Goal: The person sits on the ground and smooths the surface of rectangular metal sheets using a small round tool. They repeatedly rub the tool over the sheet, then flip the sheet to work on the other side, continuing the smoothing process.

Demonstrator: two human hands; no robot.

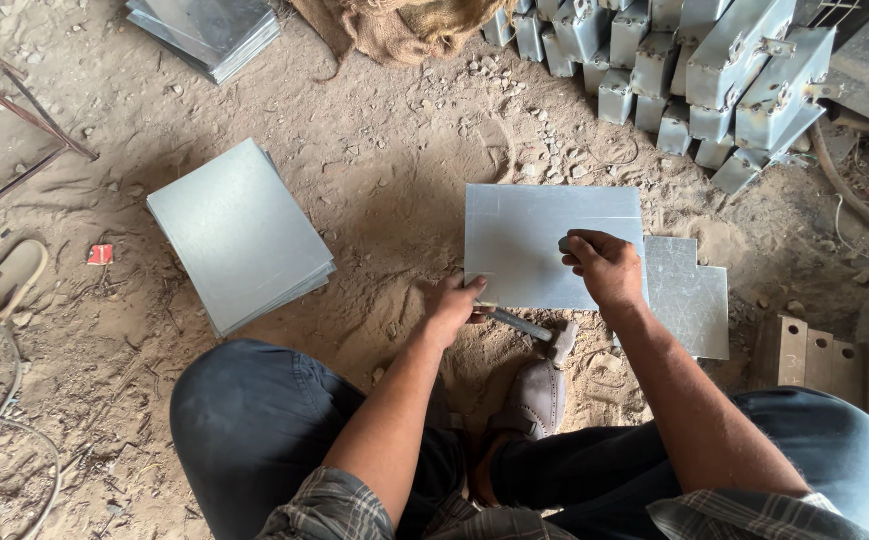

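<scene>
Both hands [529, 285] on grey metal sheet [524, 235]

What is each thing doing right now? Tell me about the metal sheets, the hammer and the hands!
Metal sheet: flat on the dirt, held by both hands.
Left hand: gripping the sheet's bottom-left corner.
Right hand: pressed on the sheet, pinching a small tool.
Hammer: lying on the ground, untouched.
Notched sheet: flat, partly under the held sheet.
Stack of sheets: piled, untouched.
Metal boxes: heaped together.
</scene>
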